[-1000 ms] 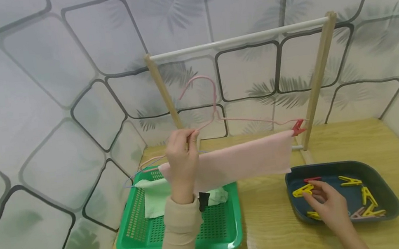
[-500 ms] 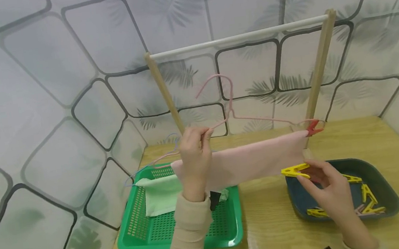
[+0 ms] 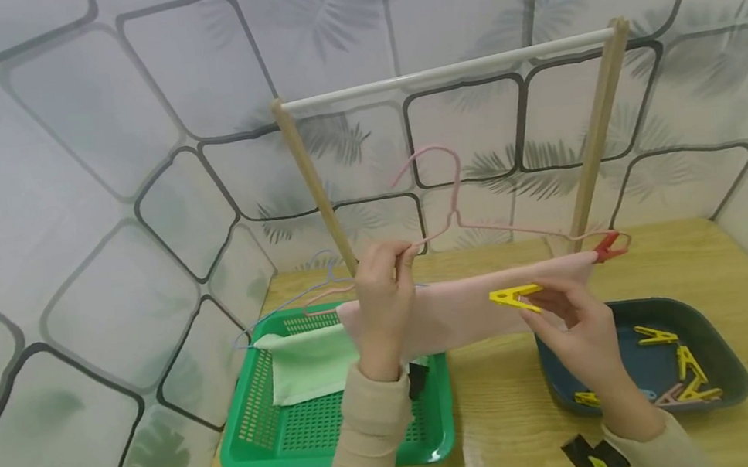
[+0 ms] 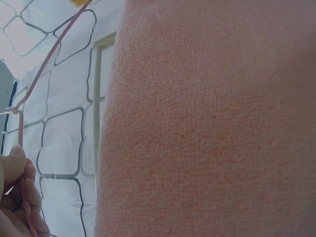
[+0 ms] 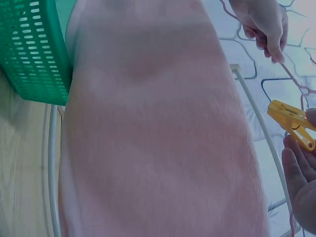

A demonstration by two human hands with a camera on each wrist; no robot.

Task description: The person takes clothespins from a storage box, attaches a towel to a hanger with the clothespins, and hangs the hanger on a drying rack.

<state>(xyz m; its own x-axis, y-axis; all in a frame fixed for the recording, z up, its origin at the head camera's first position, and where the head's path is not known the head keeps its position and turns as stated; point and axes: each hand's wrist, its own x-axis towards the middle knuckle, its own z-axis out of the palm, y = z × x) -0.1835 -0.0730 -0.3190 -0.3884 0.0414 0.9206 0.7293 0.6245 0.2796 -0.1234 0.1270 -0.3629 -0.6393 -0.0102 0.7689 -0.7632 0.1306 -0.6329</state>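
Observation:
My left hand [image 3: 385, 294] grips the left arm of a pink clothes hanger [image 3: 506, 229], holding it above the table. A pink towel [image 3: 453, 309] hangs along the hanger's lower part. At its right end a red clothespin [image 3: 608, 246] is clipped on the hanger and the towel's corner. In front of the towel my right hand [image 3: 577, 325] pinches a yellow clothespin [image 3: 515, 296] between thumb and fingers. In the right wrist view this yellow clothespin [image 5: 290, 121] points toward the left hand [image 5: 264, 24]. Pink towel [image 4: 207, 128] fills most of the left wrist view.
A green basket [image 3: 233, 453] at left holds a light green cloth [image 3: 313, 362] and a blue hanger [image 3: 284, 303]. At right, a dark blue tray [image 3: 735, 376] has several clothespins, mostly yellow. Behind stands a wooden rack with a white bar [image 3: 445, 73].
My right hand has lifted the yellow clothespin out of the tray and moved it left, in front of the towel. My left hand, with hanger and towel, has shifted right and slightly down.

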